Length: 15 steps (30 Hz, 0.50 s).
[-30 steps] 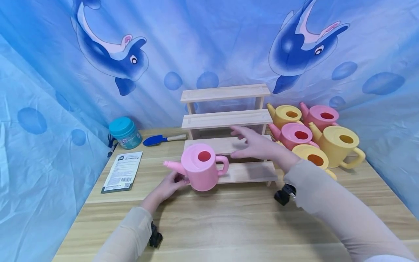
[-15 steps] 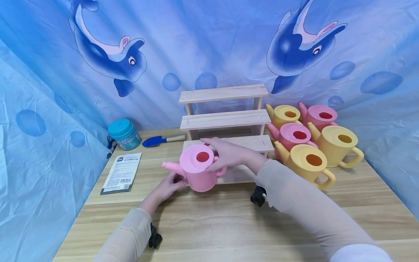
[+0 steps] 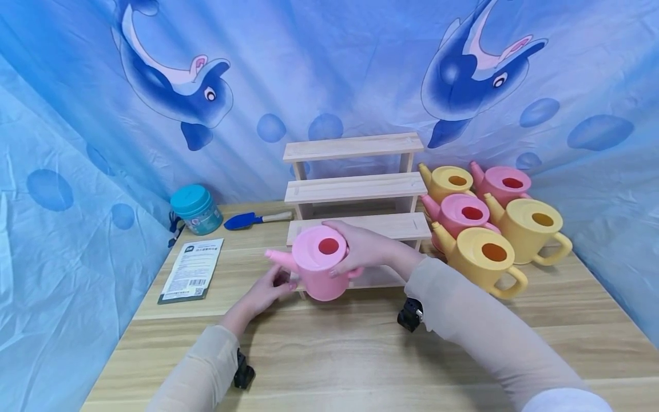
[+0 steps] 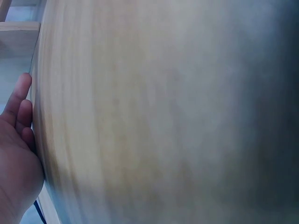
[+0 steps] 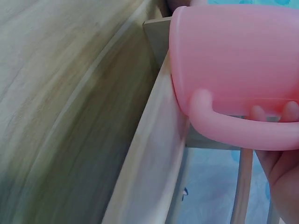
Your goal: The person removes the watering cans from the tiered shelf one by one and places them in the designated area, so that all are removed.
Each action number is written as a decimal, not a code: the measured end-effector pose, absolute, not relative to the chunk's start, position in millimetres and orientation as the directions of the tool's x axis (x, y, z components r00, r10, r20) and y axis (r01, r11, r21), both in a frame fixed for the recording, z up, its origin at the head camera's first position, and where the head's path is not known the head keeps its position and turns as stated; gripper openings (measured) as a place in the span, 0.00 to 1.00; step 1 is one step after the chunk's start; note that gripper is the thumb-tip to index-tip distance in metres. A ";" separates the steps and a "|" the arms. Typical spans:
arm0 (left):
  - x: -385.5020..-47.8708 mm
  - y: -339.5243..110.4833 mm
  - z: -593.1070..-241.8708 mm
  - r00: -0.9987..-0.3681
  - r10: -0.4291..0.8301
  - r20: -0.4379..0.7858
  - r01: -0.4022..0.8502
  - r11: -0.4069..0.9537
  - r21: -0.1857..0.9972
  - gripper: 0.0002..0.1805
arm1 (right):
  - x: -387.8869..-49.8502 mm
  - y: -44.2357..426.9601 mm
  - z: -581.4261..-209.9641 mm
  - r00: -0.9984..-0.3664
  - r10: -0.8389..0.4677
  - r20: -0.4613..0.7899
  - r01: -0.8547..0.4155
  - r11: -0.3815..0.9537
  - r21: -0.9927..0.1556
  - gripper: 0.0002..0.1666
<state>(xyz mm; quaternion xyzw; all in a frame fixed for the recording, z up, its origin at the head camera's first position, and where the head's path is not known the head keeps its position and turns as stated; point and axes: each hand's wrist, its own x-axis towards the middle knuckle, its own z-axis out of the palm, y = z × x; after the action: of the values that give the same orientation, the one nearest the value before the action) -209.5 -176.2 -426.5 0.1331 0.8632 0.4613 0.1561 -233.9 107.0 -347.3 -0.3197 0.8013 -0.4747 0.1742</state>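
A pink watering can (image 3: pixel 323 274) with a red opening stands on the lowest board of a tiered wooden shelf (image 3: pixel 355 189), its spout pointing left. My right hand (image 3: pixel 366 249) grips it by the upper body on the handle side. In the right wrist view, fingertips (image 5: pixel 257 113) show between the handle and the wall of the can (image 5: pixel 238 60). My left hand (image 3: pixel 265 293) lies at the left end of the lowest board, under the spout, its thumb by the corner. The left wrist view shows its fingers (image 4: pixel 22 86) loosely extended; their contact with the shelf is unclear.
Several watering cans, yellow (image 3: pixel 484 260) and pink (image 3: pixel 463 214), crowd the table right of the shelf. Leftward lie a blue trowel (image 3: pixel 244 221), a teal jar (image 3: pixel 197 209) and a printed packet (image 3: pixel 191 270). A blue dolphin curtain (image 3: pixel 350 68) hangs behind.
My right hand has come leftward from above the shelf and taken hold of the pink watering can. The can has then shifted slightly right. My left hand has stayed in place.
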 end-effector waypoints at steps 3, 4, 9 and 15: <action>-209.3 -174.9 -425.4 -0.914 0.383 -0.132 0.104 0.536 0.838 0.31 | -231.4 113.7 -348.7 -0.763 -0.646 0.015 -0.308 0.343 -0.887 0.63; -209.2 -174.6 -425.4 -0.915 0.384 -0.124 0.110 0.532 0.840 0.32 | -230.8 115.8 -349.4 -0.773 -0.635 0.014 -0.296 0.342 -0.892 0.63; -208.8 -173.6 -427.0 -0.916 0.391 -0.088 0.139 0.515 0.846 0.33 | -226.5 127.3 -352.8 -0.824 -0.567 0.016 -0.257 0.348 -0.902 0.62; -209.5 -174.2 -428.3 -0.913 0.402 -0.068 0.158 0.503 0.850 0.30 | -221.6 142.1 -348.9 -0.841 -0.539 0.047 -0.310 0.409 -0.859 0.61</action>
<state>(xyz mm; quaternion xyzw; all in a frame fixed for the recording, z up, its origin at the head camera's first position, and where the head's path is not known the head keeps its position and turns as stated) -209.5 -174.2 -428.3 0.1633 0.8572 0.4710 0.1294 -221.6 142.1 -348.9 -0.2553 0.8307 -0.4801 0.1193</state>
